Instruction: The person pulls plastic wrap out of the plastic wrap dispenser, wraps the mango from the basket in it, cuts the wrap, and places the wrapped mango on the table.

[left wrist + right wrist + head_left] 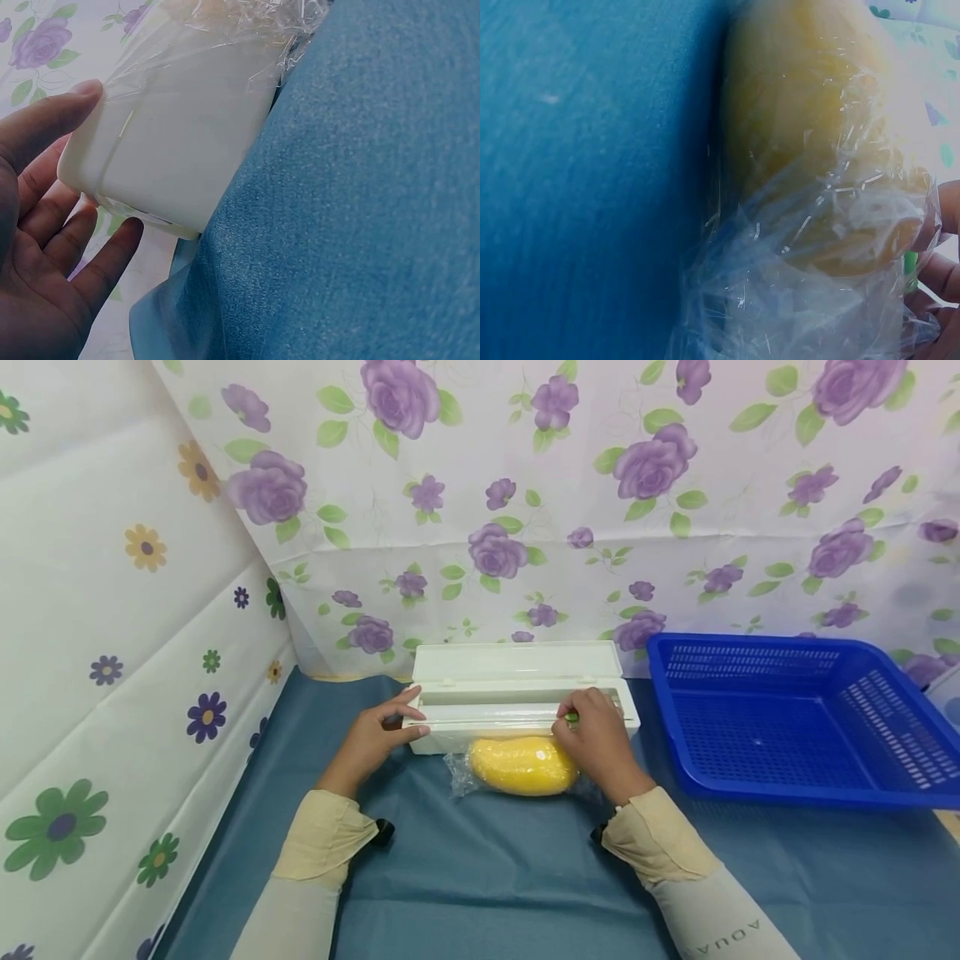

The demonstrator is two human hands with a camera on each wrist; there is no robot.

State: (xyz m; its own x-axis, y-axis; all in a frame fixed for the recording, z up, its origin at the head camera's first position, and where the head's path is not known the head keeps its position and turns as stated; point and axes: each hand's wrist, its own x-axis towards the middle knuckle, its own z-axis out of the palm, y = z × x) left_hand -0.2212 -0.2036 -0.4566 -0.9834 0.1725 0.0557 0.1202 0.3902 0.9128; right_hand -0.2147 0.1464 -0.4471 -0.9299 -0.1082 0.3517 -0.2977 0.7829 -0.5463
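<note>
A long white cling film dispenser (517,689) lies on the table with its lid raised at the back and a roll of clear film inside. My left hand (375,731) holds its left end; in the left wrist view the thumb (56,120) touches one edge and fingers lie around the end. My right hand (600,735) pinches the small green slide cutter (572,717) near the dispenser's right end, the fingers hiding most of it. Just in front lies a yellow oblong item (521,766) wrapped in clear film, its exact kind unclear. Crumpled film (795,315) gathers at its ends.
A blue plastic basket (750,793) stands to the right of the dispenser. Blue-green cloth (480,877) covers the table. A flowered curtain (495,485) hangs behind, and another flowered sheet (90,610) borders the left side.
</note>
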